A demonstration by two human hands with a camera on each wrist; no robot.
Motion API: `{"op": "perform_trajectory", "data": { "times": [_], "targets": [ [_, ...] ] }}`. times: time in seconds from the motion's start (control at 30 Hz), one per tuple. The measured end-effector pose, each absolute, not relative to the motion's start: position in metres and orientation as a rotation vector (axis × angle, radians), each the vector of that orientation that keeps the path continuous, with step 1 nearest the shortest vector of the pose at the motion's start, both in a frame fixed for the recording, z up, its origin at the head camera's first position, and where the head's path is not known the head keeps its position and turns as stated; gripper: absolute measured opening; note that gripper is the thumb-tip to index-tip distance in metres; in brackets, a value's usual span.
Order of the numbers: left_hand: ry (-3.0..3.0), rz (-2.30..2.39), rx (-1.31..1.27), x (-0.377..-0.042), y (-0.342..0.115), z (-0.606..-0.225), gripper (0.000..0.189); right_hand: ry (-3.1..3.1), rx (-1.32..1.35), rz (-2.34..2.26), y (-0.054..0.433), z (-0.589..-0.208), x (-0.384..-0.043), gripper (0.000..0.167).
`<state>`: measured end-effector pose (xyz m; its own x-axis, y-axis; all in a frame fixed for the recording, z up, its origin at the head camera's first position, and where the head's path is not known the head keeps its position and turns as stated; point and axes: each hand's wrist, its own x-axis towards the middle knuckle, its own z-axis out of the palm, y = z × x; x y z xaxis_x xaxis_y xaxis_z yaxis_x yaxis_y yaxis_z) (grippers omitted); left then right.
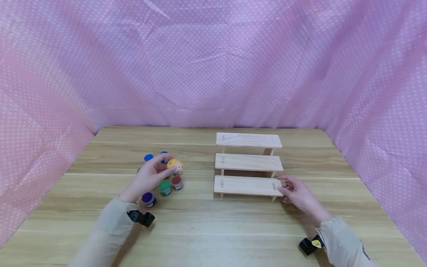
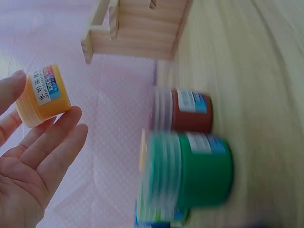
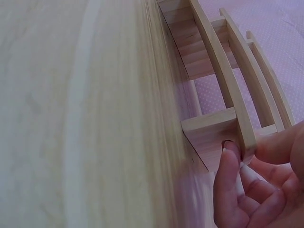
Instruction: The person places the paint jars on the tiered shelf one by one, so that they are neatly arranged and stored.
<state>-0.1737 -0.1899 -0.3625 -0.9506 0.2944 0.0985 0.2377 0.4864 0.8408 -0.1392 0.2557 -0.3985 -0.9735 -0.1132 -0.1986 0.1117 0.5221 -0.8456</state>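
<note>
My left hand [image 1: 151, 176] pinches a small yellow-orange paint jar [image 2: 50, 92] between thumb and fingers, raised over the other jars; its label faces the left wrist camera. Beneath and beside that hand stand a green jar [image 1: 165, 188], a brown jar [image 1: 177, 182] and a purple jar [image 1: 148, 199]. To the right is a three-tier wooden display stand [image 1: 248, 162], its tiers rising toward the back. My right hand [image 1: 297, 193] grips the right end of the lowest tier [image 3: 237, 102], thumb on top and fingers under the board.
Blue-lidded jars [image 1: 148, 157] stand behind the left hand, partly hidden by it. The wooden table [image 1: 207, 230] is backed by a pink dotted cloth [image 1: 213, 74] that hangs around its far side and both flanks.
</note>
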Motion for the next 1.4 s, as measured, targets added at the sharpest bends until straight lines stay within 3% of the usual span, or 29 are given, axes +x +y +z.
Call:
{"op": "perform_trajectory", "data": {
  "times": [1.4],
  "targets": [
    [2.497, 1.778, 0.862, -0.22, -0.018, -0.353, 0.043, 2.538, 0.004, -1.483, 0.256, -0.402, -0.137, 0.042]
  ]
}}
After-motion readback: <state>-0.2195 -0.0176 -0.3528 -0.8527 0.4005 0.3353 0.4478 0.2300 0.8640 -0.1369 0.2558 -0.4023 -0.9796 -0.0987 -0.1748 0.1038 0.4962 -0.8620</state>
